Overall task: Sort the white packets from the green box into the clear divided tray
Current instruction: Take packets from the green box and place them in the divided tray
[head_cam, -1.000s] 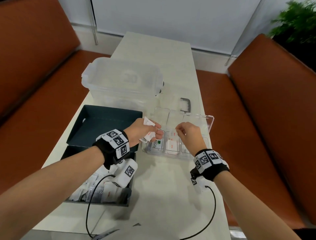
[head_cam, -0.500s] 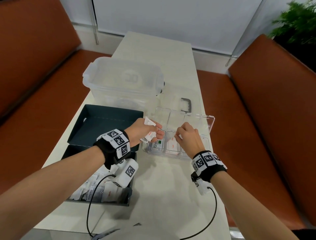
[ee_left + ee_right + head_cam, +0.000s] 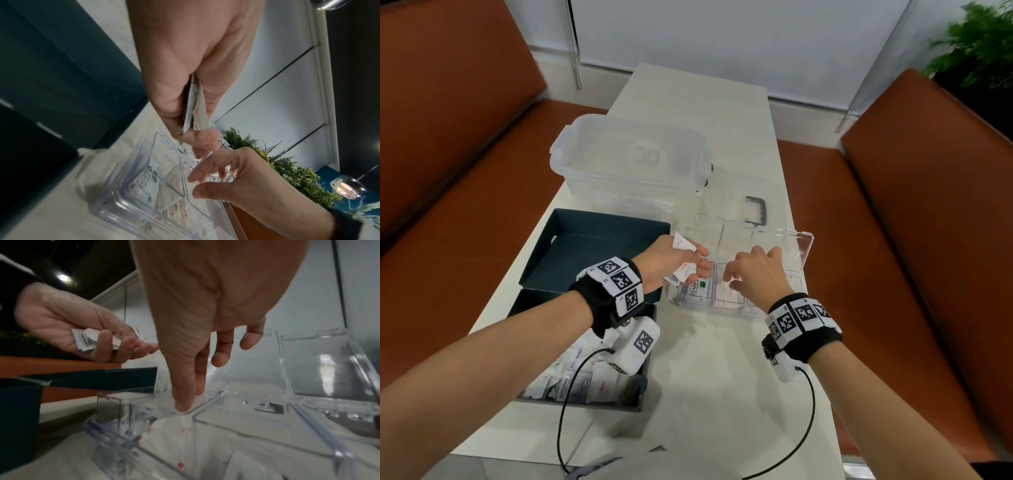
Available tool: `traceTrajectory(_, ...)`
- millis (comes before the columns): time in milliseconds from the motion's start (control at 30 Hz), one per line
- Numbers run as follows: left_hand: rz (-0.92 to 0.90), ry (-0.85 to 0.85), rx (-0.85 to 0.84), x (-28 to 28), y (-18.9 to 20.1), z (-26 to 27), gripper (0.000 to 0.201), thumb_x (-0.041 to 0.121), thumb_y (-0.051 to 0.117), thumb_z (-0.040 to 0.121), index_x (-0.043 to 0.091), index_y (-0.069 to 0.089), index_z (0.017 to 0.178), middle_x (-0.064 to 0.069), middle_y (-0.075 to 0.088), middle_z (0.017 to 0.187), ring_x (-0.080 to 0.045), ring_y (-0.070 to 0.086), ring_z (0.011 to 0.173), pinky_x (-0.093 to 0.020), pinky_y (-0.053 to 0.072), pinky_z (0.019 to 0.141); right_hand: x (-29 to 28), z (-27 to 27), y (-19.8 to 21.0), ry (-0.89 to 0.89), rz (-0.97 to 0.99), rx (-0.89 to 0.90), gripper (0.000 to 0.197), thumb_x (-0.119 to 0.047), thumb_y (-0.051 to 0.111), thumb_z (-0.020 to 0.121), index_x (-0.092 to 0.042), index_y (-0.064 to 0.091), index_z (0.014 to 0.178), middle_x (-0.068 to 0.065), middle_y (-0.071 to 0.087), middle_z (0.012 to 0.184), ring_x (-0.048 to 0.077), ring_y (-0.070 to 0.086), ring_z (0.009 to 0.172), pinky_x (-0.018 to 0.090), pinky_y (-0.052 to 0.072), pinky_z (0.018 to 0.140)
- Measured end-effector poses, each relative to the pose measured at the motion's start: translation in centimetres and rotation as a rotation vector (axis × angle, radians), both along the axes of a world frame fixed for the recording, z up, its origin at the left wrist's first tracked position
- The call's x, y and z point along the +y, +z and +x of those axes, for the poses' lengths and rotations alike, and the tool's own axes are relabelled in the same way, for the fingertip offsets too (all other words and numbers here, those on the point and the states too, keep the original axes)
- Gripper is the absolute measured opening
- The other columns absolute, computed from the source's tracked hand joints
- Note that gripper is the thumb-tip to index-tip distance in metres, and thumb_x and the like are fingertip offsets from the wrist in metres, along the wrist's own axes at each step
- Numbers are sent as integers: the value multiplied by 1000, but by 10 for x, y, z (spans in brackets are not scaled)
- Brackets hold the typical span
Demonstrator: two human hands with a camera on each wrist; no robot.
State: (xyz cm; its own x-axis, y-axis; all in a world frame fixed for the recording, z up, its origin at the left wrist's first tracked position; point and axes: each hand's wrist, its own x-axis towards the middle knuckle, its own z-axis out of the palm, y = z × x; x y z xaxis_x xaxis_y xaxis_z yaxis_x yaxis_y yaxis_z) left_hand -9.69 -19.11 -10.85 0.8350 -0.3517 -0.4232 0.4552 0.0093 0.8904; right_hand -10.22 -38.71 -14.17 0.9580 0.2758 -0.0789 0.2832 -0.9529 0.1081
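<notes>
My left hand (image 3: 674,265) grips a small bundle of white packets (image 3: 683,245) just left of the clear divided tray (image 3: 709,306); the wrist view shows the packets (image 3: 194,110) clamped between its thumb and fingers. My right hand (image 3: 751,274) hovers over the tray's middle compartments with relaxed fingers and holds nothing. Its thumb tip (image 3: 182,408) touches a divider of the tray (image 3: 257,431). A green-printed packet (image 3: 698,286) and red-printed white packets (image 3: 727,295) lie in the near compartments. The green box (image 3: 645,394) at the near left holds several more packets (image 3: 599,382).
The box's dark lid (image 3: 599,246) stands open behind it. A large clear lidded tub (image 3: 633,161) sits further back, with a clear cover and grey handle (image 3: 756,209) beside it. Brown benches flank the table (image 3: 722,377). The tray's clear lid (image 3: 803,251) stands up on the right.
My right hand went from a curled pose above the tray to spread fingers lowered onto it. The left hand stayed put with its packets.
</notes>
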Motion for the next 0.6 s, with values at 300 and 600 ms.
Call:
traceTrajectory(300, -17, 0, 5, -3, 1, -2, 19, -4, 53, 94, -7, 60, 112, -20, 69, 91, -21, 71, 71, -22, 55, 53, 11, -5, -11, -19, -19, 66, 14, -44, 65, 83, -35, 73, 88, -11, 68, 85, 18, 46, 98, 41, 20, 80)
traceTrajectory(600, -22, 14, 14, 4, 2, 0, 21, -3, 53, 95, -8, 59, 114, -21, 68, 95, -22, 71, 74, -23, 57, 58, -9, -2, -2, -136, 286, -21, 4, -36, 67, 85, -36, 70, 87, -13, 66, 87, 13, 49, 91, 35, 15, 72)
